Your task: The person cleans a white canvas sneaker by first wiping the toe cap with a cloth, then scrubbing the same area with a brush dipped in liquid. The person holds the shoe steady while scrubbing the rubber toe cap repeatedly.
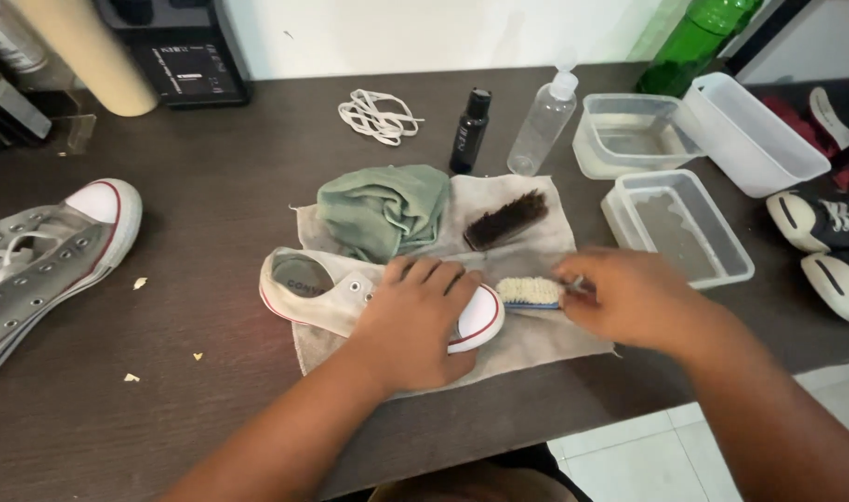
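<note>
- On a dark wood-grain table (pixel 211 195), a pale grey canvas low-top sneaker with a white rubber toe cap and red stripe (pixel 336 296) lies across a spread grey-white cloth (pixel 536 339), toe toward the right, laces out and eyelets bare.
- Left hand (pixel 415 321) is pressed flat over the sneaker's front half, fingers spread and curled over the upper, pinning it down.
- Right hand (pixel 629 297) is closed around the handle end of a small brush with pale bristles and a blue back (pixel 529 292); the bristle head sits just beside the toe cap, and motion blur hides whether it touches.
- Rear of the cloth carries a crumpled green towel (pixel 383 209) and a dark-bristled wooden brush (pixel 506 220).
- Behind them stand a small black bottle (pixel 469 132) and a clear plastic spray bottle (pixel 543 116), with loose white shoelaces (pixel 378 116) nearby.
- Two clear rectangular plastic tubs (pixel 676 223) sit to the right.
- Far left, a matching grey sneaker (pixel 43 256) rests well apart.
</note>
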